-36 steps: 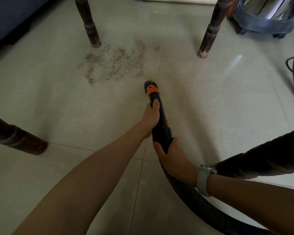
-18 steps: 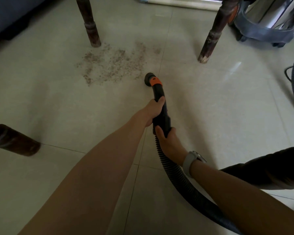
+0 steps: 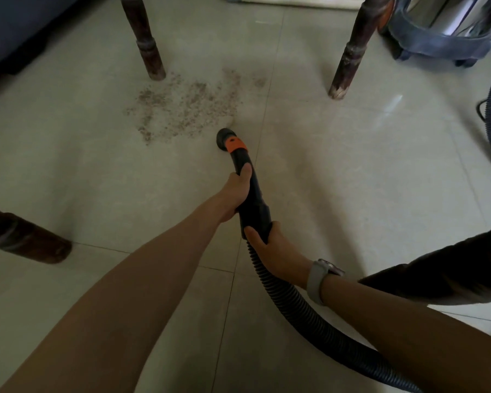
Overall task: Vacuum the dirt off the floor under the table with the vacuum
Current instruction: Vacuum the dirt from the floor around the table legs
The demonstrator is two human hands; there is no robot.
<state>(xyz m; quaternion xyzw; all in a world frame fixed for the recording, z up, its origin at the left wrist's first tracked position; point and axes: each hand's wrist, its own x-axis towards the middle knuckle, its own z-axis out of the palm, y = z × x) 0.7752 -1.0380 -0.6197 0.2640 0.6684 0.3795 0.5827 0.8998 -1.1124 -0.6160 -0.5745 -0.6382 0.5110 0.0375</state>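
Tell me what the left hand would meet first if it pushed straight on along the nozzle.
Probably the dirt: the left hand points the nozzle up-left at its near edge. Beyond stands a table leg.

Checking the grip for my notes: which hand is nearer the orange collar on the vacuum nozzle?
Left. The left hand grips the nozzle's black tube just behind the orange collar. The right hand grips farther back, where the tube meets the ribbed hose.

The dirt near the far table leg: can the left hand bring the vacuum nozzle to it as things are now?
Probably yes. The left hand grips the vacuum nozzle, whose mouth sits just short of the dirt with bare floor between. The far table leg borders only the patch's far edge.
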